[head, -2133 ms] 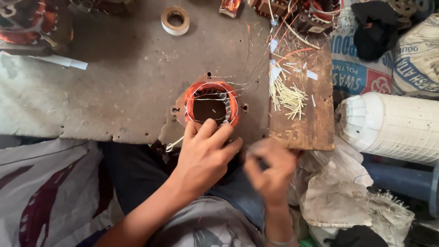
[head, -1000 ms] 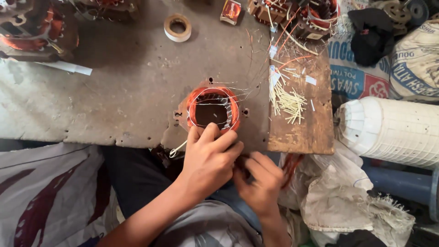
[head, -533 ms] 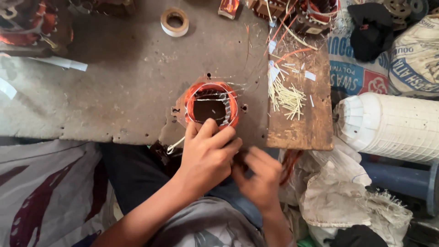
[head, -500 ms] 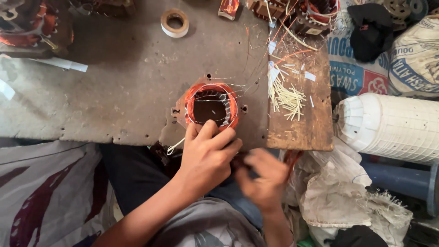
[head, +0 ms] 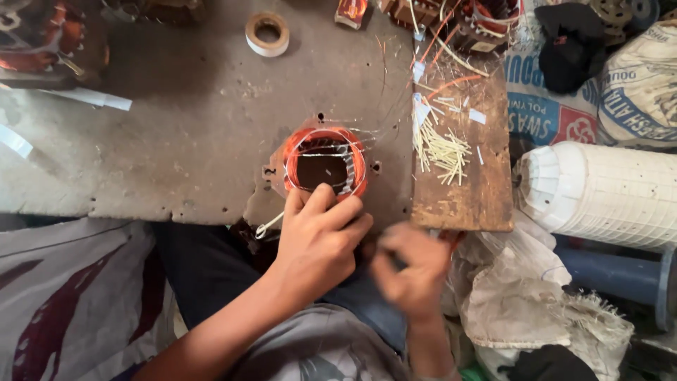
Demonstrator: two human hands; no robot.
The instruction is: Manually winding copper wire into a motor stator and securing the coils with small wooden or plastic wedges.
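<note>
1. My left hand (head: 317,240) rests on the near edge of the wire coil (head: 325,164), which sits on the table (head: 176,141).
2. My right hand (head: 412,268) is just right of my left hand.
3. The wooden board (head: 472,183) lies right of the coil, with little sticks (head: 441,149) on it.
4. The tape roll (head: 267,33) lies far behind the coil.

Worn grey worktop (head: 176,141); wooden board (head: 472,190) alongside.

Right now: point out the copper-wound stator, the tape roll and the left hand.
copper-wound stator (head: 293,152), head view, on the left of its copper ring.
tape roll (head: 267,46), head view, on its near rim.
left hand (head: 317,236), head view, on the back of the hand.
</note>
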